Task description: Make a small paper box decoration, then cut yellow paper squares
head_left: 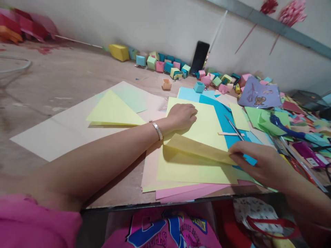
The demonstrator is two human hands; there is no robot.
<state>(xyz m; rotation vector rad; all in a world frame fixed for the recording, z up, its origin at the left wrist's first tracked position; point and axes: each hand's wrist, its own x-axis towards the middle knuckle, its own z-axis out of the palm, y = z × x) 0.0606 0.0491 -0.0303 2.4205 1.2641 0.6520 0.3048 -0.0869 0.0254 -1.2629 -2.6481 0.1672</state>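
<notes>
My left hand presses down on a yellow paper sheet, its fingers slightly bent. At the right, my right hand pinches the end of a raised band of yellow paper, which casts a shadow on the yellow below. Whether that band is a flap of the sheet or a separate strip, I cannot tell. Pink sheets stick out under the yellow ones near the table's front edge. A folded yellow paper triangle lies left of my left hand, on a large pale sheet.
Several small folded paper boxes line the wall beside an upright phone. Right of the sheets lie a pen, blue paper, a purple pouch, dark blue-handled scissors and many paper scraps.
</notes>
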